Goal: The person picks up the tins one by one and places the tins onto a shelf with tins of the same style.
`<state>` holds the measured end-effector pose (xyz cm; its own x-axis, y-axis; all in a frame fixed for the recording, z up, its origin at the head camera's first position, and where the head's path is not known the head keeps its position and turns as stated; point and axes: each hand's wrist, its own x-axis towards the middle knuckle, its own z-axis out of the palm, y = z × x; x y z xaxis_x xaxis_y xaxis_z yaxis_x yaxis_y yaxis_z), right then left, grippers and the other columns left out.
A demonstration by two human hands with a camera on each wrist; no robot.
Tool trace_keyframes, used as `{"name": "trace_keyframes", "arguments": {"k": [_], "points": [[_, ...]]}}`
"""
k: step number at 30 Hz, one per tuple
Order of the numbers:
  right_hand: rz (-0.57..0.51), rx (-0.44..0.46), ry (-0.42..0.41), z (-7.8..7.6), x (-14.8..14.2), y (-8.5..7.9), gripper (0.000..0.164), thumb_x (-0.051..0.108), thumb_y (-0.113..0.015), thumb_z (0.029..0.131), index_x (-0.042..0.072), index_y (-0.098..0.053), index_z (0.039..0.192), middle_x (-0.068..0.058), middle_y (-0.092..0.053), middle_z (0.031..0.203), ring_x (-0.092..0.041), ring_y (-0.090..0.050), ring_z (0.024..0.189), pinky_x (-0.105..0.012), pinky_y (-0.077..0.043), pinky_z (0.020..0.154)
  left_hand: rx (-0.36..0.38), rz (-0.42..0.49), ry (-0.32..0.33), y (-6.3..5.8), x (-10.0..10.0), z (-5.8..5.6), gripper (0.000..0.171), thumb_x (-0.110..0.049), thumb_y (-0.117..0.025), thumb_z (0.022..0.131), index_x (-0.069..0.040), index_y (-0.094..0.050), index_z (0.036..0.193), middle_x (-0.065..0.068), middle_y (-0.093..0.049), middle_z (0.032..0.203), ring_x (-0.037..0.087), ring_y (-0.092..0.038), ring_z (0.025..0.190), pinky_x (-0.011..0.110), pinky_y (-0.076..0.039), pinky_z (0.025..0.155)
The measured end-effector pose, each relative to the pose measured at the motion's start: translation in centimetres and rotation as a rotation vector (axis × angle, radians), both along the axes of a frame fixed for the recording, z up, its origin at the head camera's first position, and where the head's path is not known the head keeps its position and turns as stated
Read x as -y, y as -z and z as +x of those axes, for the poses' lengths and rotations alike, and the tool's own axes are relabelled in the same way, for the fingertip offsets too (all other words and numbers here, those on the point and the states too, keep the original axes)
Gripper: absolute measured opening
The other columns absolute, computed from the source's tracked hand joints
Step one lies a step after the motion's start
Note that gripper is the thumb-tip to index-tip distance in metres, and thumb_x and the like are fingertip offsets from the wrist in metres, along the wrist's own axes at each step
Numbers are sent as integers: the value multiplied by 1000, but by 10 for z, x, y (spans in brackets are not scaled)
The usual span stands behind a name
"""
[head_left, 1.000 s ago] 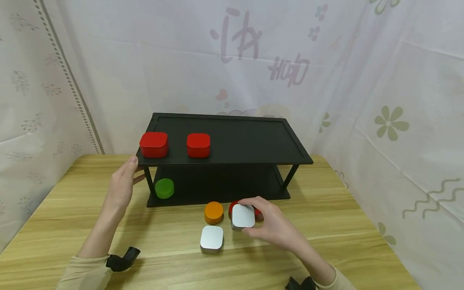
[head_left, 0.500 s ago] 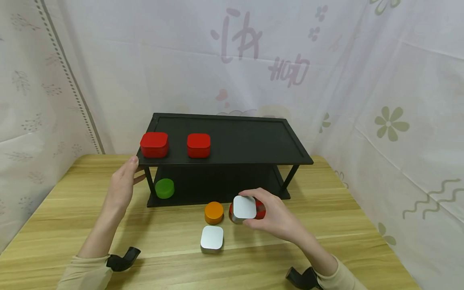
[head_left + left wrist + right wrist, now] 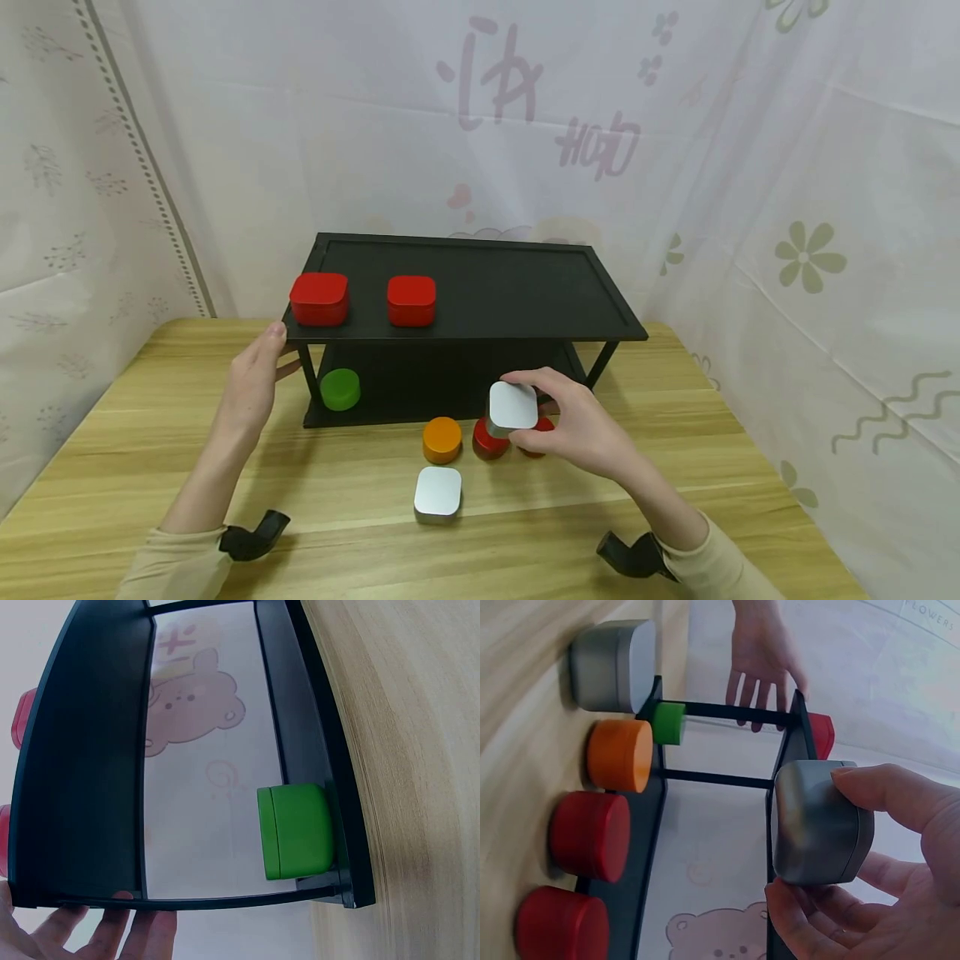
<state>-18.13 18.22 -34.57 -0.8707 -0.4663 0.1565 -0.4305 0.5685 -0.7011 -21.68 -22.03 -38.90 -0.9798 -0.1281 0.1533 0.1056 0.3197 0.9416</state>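
My right hand [image 3: 581, 425] holds a silver square tin [image 3: 513, 405] between thumb and fingers, raised above the table in front of the black two-tier rack [image 3: 510, 287]. In the right wrist view the held tin [image 3: 817, 825] is gripped at its sides, its lid edge towards the palm. My left hand [image 3: 253, 383] grips the left end of the rack's top tier, thumb at the upper edge and fingers below. Two red tins [image 3: 320, 298] sit on the left part of the top tier. A green round tin [image 3: 341, 389] stands at the left of the lower tier.
On the wooden table before the rack stand a second silver tin [image 3: 438, 493], an orange round tin [image 3: 442, 440] and two red round tins [image 3: 491, 443], one partly behind my right hand. A patterned white cloth [image 3: 375, 125] hangs behind and at the sides.
My right hand has lifted the silver tin and carried it away from me and slightly right, towards the rack, uncovering more of a red round tin. The left hand has stayed put.
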Motion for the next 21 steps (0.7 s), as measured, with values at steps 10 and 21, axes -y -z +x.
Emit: {"name": "trace_keyframes", "arguments": {"k": [10,21], "points": [[-15,-3,24,-10,-5,-14,60,14,-86,83,21,-62,138,-3,-63,137,-21,-60,106,-26,-63,89,7,-4,2,0,0,0,69,-54,-27,110,-6,-44,156,16,-47,153,-2,-51,120,6,-54,91],[1,-22,42,-21,-5,-28,60,16,-86,83,23,-63,139,-2,-65,131,-22,-61,105,-26,-63,88,-4,12,2,1,1,0,69,-53,-28,110,-3,-44,155,14,-49,149,-6,-50,117,4,-53,89]]}}
